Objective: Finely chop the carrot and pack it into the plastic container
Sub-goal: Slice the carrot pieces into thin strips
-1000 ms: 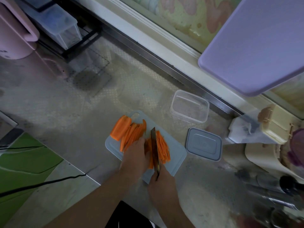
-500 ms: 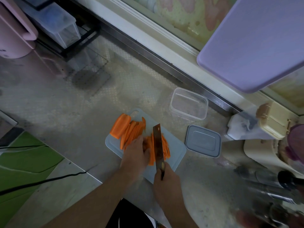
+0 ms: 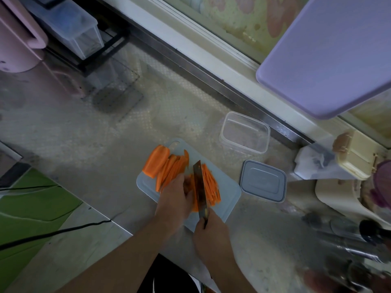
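Carrot slices [image 3: 164, 168] lie on a pale cutting board [image 3: 227, 192] on the counter. Thin carrot strips [image 3: 211, 185] are piled to the right of a knife [image 3: 200, 187]. My right hand [image 3: 211, 235] grips the knife handle, blade standing across the carrot. My left hand [image 3: 175, 199] presses down on the carrot slices just left of the blade, fingers curled. Behind the board stands a clear plastic container [image 3: 245, 132], open and holding nothing. Its grey lid [image 3: 263, 180] lies flat to the right of the board.
A lilac board [image 3: 330, 53] hangs over the back right. A pink appliance [image 3: 19, 39] and a clear box on a black rack [image 3: 72, 30] stand at the back left. Cream containers [image 3: 355, 157] and metal utensils [image 3: 349, 235] crowd the right. A black cable [image 3: 53, 231] crosses the left.
The knife has shifted slightly between cuts, blade lifting and coming down again beside my left hand. More thin strips lie to the blade's right.
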Demonstrator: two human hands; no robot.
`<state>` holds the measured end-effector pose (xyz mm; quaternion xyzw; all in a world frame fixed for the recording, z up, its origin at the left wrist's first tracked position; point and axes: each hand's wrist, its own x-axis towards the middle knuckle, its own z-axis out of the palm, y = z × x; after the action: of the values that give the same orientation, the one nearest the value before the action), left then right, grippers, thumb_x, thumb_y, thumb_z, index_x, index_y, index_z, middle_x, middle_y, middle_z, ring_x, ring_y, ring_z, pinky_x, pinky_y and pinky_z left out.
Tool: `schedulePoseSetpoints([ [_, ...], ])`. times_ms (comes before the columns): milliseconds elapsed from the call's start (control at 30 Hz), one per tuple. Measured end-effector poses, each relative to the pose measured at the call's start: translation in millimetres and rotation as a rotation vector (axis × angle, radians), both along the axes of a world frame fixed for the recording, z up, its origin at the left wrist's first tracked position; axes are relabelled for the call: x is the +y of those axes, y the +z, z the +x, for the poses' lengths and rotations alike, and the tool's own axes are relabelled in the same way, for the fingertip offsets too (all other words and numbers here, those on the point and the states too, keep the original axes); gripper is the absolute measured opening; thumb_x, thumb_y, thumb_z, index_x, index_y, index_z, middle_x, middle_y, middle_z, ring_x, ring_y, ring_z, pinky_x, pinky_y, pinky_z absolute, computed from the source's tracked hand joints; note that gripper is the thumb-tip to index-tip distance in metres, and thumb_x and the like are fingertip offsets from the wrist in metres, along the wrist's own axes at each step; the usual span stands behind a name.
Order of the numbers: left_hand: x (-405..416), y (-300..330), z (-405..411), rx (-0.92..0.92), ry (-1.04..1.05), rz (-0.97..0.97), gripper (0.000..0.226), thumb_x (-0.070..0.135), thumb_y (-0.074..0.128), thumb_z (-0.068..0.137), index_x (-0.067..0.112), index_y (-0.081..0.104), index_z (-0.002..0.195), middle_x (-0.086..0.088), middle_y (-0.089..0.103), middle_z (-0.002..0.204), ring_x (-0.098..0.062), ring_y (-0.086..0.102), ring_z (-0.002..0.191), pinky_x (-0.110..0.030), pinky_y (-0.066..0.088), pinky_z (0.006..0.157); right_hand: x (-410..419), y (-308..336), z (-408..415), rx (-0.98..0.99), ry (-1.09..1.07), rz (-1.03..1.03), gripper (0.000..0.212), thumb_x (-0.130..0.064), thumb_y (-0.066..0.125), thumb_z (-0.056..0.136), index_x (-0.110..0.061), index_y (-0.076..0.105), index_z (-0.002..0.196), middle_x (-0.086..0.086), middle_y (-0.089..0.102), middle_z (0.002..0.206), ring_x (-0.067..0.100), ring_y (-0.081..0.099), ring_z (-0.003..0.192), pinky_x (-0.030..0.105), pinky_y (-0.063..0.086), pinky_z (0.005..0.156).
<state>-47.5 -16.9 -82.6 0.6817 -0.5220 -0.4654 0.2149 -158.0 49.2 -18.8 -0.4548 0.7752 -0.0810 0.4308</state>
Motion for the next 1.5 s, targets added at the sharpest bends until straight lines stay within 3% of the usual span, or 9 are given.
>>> schedulePoseSetpoints([
  [133,-1,-1,1,0.0,0.001,0.02,0.017,0.015,0.07,0.095,0.028,0.058,0.097,0.007,0.063,0.08,-0.008,0.062,0.073,-0.022,0.049,0.065,-11,-6,9,0.011,0.003,-0.018,0.02,-0.016,0.04,0.103,-0.029,0.054,0.11,-0.005,0.06,0.076,0.009,0.058,0.065,0.02,0.041,0.053],
  [267,0,-3,1,0.01,0.012,0.037,0.019,0.013,0.069,0.094,0.028,0.058,0.095,0.007,0.062,0.079,-0.008,0.06,0.071,-0.015,0.044,0.061,-13,-8,12,0.015,-0.038,-0.07,0.012,-0.022,0.043,0.104,-0.029,0.052,0.105,-0.005,0.062,0.076,0.012,0.06,0.066,0.03,0.047,0.058],
  [367,1,-3,1,0.048,0.027,0.042,0.02,0.01,0.069,0.095,0.027,0.058,0.092,0.004,0.062,0.078,-0.009,0.061,0.069,-0.019,0.049,0.061,-12,-4,5,0.011,-0.051,-0.09,0.014,-0.023,0.043,0.105,-0.032,0.05,0.098,-0.006,0.058,0.069,0.007,0.057,0.06,0.02,0.041,0.051],
  [533,1,-3,2,0.051,0.03,0.03,0.022,0.013,0.07,0.095,0.03,0.057,0.089,0.005,0.063,0.077,-0.01,0.063,0.07,-0.03,0.056,0.067,-5,6,-2,-0.018,-0.008,-0.092,0.019,-0.014,0.046,0.103,-0.03,0.05,0.093,-0.005,0.052,0.06,0.003,0.054,0.057,0.017,0.04,0.049],
  [767,1,0,1,0.048,0.047,0.042,0.018,0.016,0.07,0.095,0.03,0.058,0.093,0.006,0.063,0.076,-0.007,0.06,0.064,-0.019,0.048,0.057,1,7,1,-0.034,-0.001,-0.036,0.016,-0.014,0.046,0.102,-0.028,0.052,0.098,-0.004,0.054,0.064,-0.002,0.054,0.058,0.014,0.039,0.049],
  [1033,0,-2,1,0.053,0.05,0.043,0.017,0.015,0.07,0.095,0.029,0.06,0.094,0.004,0.065,0.076,-0.009,0.061,0.064,-0.026,0.053,0.061,2,5,0,-0.027,0.019,-0.007,0.028,-0.011,0.046,0.102,-0.03,0.045,0.08,-0.007,0.049,0.063,0.003,0.049,0.053,0.016,0.037,0.049],
  [1200,-3,-1,2,0.03,0.029,0.051,0.017,0.012,0.071,0.094,0.025,0.059,0.094,0.003,0.065,0.079,-0.014,0.063,0.07,-0.031,0.056,0.066,-7,-1,6,-0.004,0.009,0.003,0.023,-0.012,0.042,0.101,-0.032,0.049,0.094,-0.005,0.058,0.075,0.009,0.057,0.064,0.018,0.039,0.053],
  [1400,0,-4,3,0.07,0.028,0.058,0.02,0.008,0.067,0.094,0.026,0.059,0.093,0.002,0.063,0.081,-0.016,0.062,0.073,-0.038,0.059,0.069,-18,-5,16,-0.034,-0.074,-0.1,0.015,-0.028,0.042,0.106,-0.028,0.055,0.1,-0.006,0.065,0.082,0.012,0.064,0.074,0.036,0.057,0.068],
  [1500,1,-1,4,0.064,0.019,0.04,0.016,0.011,0.068,0.095,0.025,0.06,0.093,0.002,0.063,0.08,-0.011,0.059,0.069,-0.032,0.056,0.066,-15,-2,11,-0.032,-0.101,-0.122,0.017,-0.026,0.043,0.106,-0.027,0.054,0.093,-0.004,0.062,0.074,0.008,0.06,0.063,0.024,0.048,0.055],
])
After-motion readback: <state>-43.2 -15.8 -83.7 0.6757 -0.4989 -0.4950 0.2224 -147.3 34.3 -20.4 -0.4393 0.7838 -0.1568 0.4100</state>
